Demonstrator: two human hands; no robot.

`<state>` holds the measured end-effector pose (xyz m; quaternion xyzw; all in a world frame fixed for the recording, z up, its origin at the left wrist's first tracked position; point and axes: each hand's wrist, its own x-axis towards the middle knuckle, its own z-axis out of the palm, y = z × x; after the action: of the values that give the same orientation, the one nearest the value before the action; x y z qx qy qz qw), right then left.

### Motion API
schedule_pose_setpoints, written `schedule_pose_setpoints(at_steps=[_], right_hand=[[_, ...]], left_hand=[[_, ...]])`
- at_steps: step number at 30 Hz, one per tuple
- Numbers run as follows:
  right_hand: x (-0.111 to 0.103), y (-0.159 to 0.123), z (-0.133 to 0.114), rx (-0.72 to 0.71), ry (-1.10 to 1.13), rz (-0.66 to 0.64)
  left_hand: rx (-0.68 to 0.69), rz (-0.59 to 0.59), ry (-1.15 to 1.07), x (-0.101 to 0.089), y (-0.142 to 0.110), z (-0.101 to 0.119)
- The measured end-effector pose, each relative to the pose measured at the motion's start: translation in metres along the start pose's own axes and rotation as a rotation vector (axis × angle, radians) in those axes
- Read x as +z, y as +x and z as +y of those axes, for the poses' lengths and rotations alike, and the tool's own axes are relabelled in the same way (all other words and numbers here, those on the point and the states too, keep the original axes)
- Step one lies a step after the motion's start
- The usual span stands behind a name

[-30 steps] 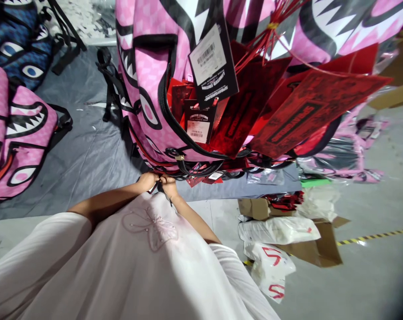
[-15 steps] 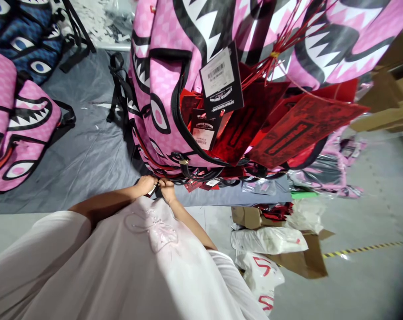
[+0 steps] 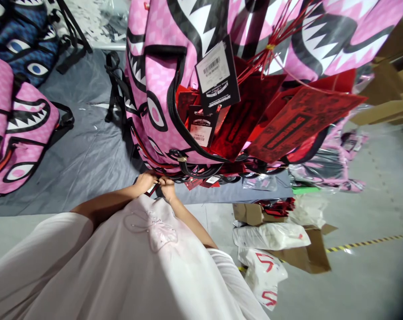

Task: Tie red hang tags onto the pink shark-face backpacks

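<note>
- Head view: I saw the left hand (image 3: 145, 183) and right hand (image 3: 167, 187) close together, just below the open pink backpack (image 3: 163, 73).
- Left grip: fingers closed on a small dark tag (image 3: 151, 190), which showed under them, near the pale top (image 3: 121, 258).
- Right grip: fingers curled; whether they pinched anything, I could not tell.
- Red cards (image 3: 288, 129) jutted from the backpack, above the grey surface (image 3: 84, 146).

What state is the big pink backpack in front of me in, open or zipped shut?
Open: on the big pink backpack, the black zipper edge gapes, and red cards show in the opening.
</note>
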<state>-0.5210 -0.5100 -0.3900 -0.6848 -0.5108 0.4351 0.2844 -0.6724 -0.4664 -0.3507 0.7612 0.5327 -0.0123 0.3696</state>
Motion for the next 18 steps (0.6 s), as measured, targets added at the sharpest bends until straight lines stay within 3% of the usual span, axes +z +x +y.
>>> schedule_pose_setpoints(at_steps=[6, 13, 18], right_hand=[[0.0, 0.004, 0.004, 0.026, 0.061, -0.002], [-0.004, 0.002, 0.005, 0.07, 0.105, -0.008], [-0.006, -0.002, 0.003, 0.114, 0.144, -0.025]], left_hand=[[-0.047, 0.019, 0.065, -0.004, 0.003, -0.003], [0.107, -0.103, -0.02, 0.005, 0.004, -0.012], [0.165, -0.035, 0.022, -0.003, -0.001, -0.011]])
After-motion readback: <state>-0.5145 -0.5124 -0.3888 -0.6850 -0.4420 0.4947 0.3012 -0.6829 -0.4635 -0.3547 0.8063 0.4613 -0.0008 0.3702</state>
